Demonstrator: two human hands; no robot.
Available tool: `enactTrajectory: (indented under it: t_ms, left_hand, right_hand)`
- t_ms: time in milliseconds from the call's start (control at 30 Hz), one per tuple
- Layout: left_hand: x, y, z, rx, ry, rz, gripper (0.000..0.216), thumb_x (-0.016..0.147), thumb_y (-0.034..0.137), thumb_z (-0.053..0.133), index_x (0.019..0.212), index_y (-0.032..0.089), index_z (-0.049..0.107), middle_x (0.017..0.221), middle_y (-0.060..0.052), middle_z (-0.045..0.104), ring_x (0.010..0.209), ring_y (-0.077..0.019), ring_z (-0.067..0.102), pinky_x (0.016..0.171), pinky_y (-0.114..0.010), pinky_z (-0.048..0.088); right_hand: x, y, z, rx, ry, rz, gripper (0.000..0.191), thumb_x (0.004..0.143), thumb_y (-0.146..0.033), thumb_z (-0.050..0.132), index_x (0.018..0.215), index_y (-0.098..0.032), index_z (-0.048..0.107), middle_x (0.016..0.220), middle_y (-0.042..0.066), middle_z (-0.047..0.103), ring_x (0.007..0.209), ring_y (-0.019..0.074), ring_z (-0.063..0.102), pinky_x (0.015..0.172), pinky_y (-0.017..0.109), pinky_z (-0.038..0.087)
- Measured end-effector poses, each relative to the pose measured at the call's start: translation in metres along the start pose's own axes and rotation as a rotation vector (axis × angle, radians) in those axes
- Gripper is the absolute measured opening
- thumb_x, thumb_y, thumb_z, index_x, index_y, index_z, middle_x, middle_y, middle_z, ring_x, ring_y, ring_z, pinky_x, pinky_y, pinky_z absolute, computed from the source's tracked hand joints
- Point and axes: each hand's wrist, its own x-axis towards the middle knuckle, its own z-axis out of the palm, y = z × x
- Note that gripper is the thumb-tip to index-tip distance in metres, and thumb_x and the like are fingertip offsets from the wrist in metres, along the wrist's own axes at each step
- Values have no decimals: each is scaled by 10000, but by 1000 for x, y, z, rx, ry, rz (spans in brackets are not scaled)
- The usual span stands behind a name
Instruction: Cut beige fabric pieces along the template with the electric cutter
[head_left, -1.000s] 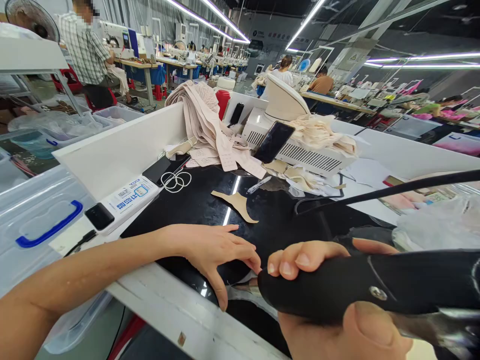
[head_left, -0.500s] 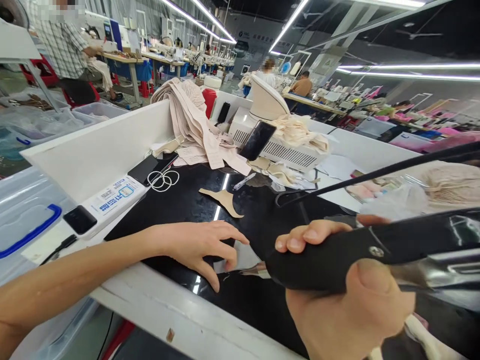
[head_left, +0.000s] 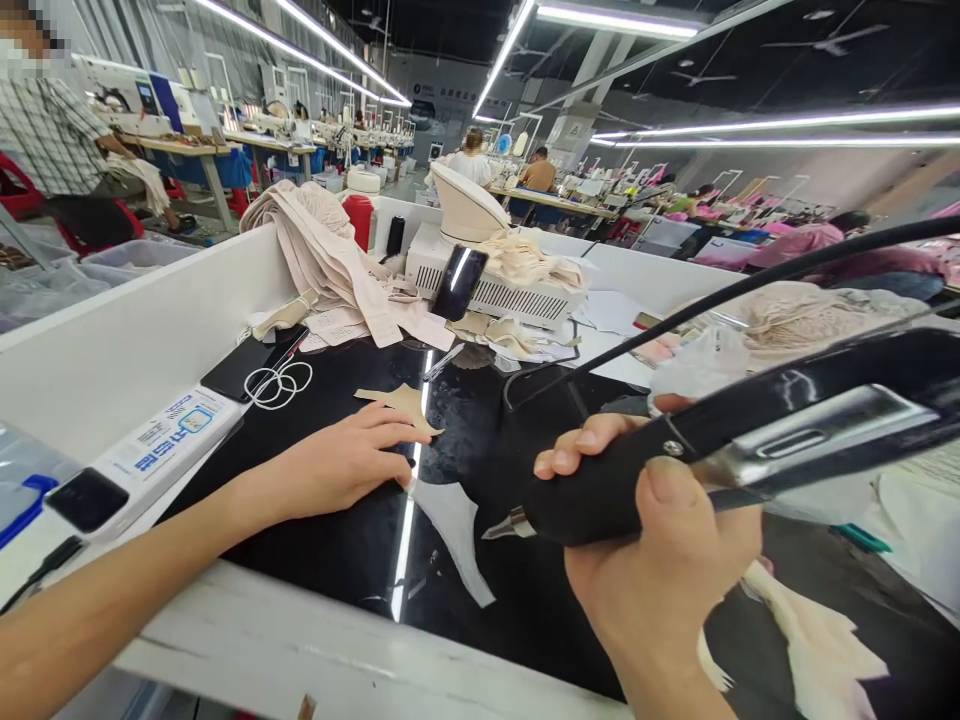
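Note:
My right hand is wrapped round the black handle of a corded tool with a small metal tip pointing left, held a little above the glossy black work surface. Just left of and below the tip lies a pale fabric piece. My left hand rests flat on the surface with fingers stretched out, its fingertips near the upper end of that piece and close to a tan cut piece. The tool's black cable arcs off to the right.
A white machine with a phone leaning on it stands at the back. Beige fabric is heaped at the back left. A white box, white rings and more fabric pieces lie around. People work at distant tables.
My left hand has slid left and away from the tool. The right hand has lifted the tool so its tip and the pale piece under it now show. The camera has turned right.

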Motion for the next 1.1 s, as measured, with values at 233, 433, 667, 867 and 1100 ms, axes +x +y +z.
enactTrajectory:
  t_ms: [233, 433, 667, 867, 1100]
  left_hand:
    - [7, 16, 11, -36, 40, -107, 199, 993, 142, 492, 1073, 188, 668, 1040, -55, 685, 1010, -186, 618, 900, -302, 519]
    - [7, 13, 14, 2, -8, -43, 233, 1026, 167, 439, 1009, 191, 670, 1083, -45, 702, 1025, -181, 638, 1029, -381, 459]
    - [13, 35, 12, -57, 18, -215, 154, 1006, 202, 496, 1090, 190, 625, 1125, -52, 672, 1078, -199, 603, 979, -360, 495]
    - [28, 67, 31, -133, -40, -331, 304, 866, 287, 727, 1113, 193, 576, 1185, -72, 623, 1122, -253, 573, 997, -420, 493]
    - [23, 71, 40, -136, -97, -362, 480, 781, 332, 816, 1140, 203, 526, 1267, -88, 574, 1197, -272, 534, 1044, -453, 461]
  right_hand:
    - [-5, 8, -3, 21, -31, -26, 351, 779, -332, 786, 1060, -264, 586, 757, -50, 654, 589, 143, 613, 556, 300, 537]
    - [-9, 12, -6, -1, -47, -23, 355, 807, -381, 772, 1071, -276, 558, 780, -44, 642, 589, 143, 606, 541, 296, 520]
    - [-11, 14, -2, 43, -85, -38, 311, 822, -354, 755, 1019, -266, 532, 771, -53, 648, 586, 131, 608, 547, 285, 527]
    - [-13, 13, -4, 33, -53, -36, 322, 816, -339, 757, 1044, -264, 543, 776, -53, 667, 579, 128, 623, 552, 285, 547]
    - [-14, 14, -7, 40, -31, -12, 385, 790, -383, 786, 1061, -259, 542, 774, -52, 673, 575, 129, 633, 546, 285, 561]
